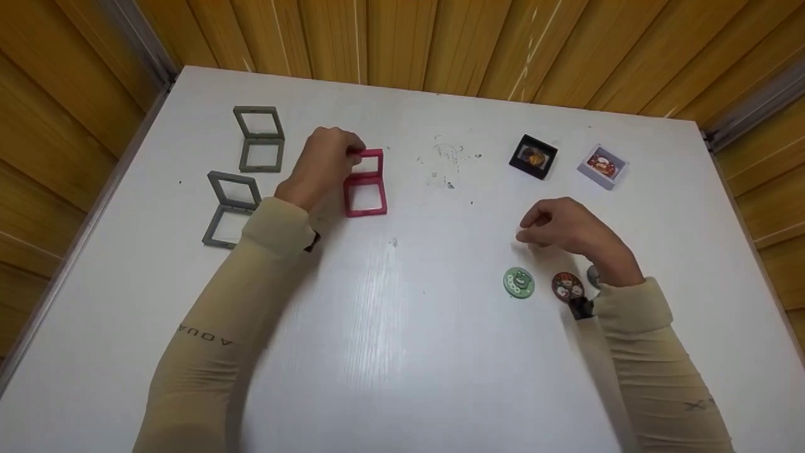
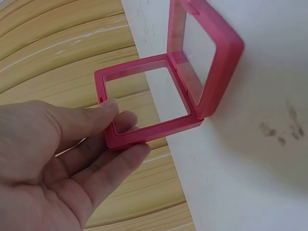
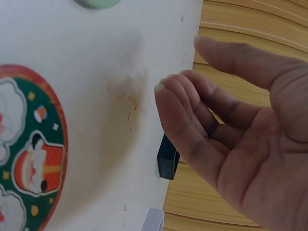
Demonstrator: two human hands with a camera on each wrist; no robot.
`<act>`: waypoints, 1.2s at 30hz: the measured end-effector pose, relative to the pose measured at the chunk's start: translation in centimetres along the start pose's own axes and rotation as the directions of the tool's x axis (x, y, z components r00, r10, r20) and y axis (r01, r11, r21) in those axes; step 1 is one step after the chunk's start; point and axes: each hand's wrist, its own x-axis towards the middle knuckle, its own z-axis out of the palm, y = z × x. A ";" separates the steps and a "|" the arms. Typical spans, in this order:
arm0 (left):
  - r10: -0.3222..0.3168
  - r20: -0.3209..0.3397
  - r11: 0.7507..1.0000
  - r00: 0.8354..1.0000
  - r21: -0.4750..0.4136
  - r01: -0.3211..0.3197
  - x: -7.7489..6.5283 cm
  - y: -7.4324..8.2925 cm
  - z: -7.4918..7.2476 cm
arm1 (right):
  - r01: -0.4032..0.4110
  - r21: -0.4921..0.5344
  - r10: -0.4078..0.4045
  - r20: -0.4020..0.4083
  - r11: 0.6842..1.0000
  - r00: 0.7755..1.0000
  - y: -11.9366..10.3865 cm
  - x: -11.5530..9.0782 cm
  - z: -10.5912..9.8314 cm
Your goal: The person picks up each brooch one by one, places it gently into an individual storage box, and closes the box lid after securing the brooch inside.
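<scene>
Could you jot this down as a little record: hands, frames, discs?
Left hand: pinches the raised half of the open pink frame
Right hand: above the table, fingers bent, nothing visibly held
Other open frames: olive frame, grey frame, both at the left
Closed frames: black frame, lilac frame, something visible inside each
Round discs: green disc, Santa disc, and a third disc, partly hidden

Wide lane between pink frame [image 1: 365, 180] and green badge [image 1: 519, 283] (flat, low obstacle).

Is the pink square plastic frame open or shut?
Open: the pink square plastic frame shows two halves angled apart, the left hand pinching one.
</scene>
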 end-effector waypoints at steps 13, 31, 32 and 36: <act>0.022 0.010 1.000 1.000 -0.010 -0.022 -0.6 0.5 0.7 | 0.114 -0.074 -0.103 0.137 0.991 0.985 0.5 -0.7 1.1; 0.118 -0.007 0.992 0.993 0.049 -0.118 -0.8 1.3 2.0 | 0.188 -0.107 -0.167 0.180 0.976 0.969 0.4 -2.1 2.6; 0.122 -0.008 0.991 0.993 0.048 -0.121 -0.8 1.3 2.0 | 0.188 -0.112 -0.166 0.181 0.976 0.969 0.3 -2.2 2.7; 0.134 -0.010 0.990 0.991 0.053 -0.133 -0.8 1.4 2.3 | 0.189 -0.126 -0.164 0.180 0.974 0.970 0.3 -2.3 3.0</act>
